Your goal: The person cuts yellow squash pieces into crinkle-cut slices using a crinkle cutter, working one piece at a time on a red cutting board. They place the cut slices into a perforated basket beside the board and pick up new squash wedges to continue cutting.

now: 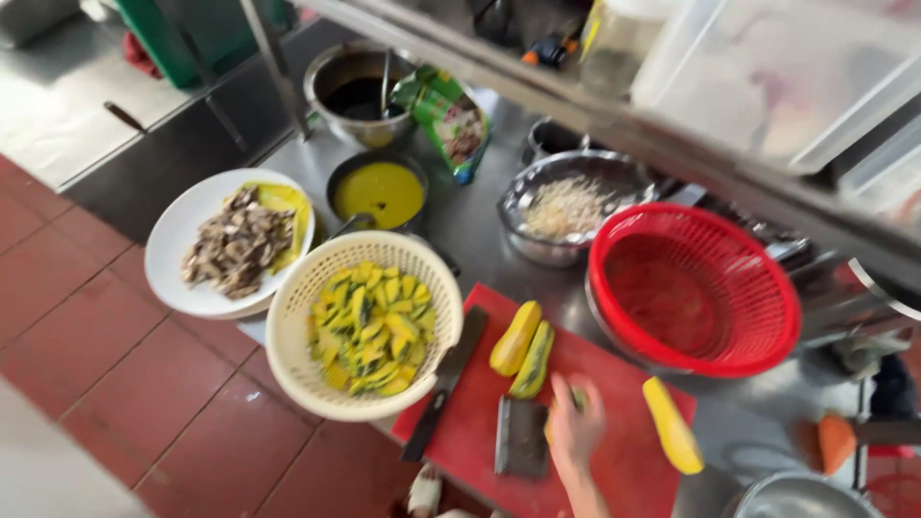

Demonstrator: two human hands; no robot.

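Resting mid-board, one hand [574,422] (side unclear) grips a squash piece [578,397].

Red square floor tiles [115,384] with pale grout fill the lower left of the frame. A stainless steel counter [480,230] runs diagonally from the upper left to the lower right. Across the top, a metal shelf rail [614,125] slants down toward the right edge, carried by a thin upright post [276,67] in the upper left. Clear plastic storage tubs [787,77] sit on that shelf in the upper right. A second steel surface [58,105] lies in the upper left corner. Soft, even daylight falls over everything; edges are blurred.
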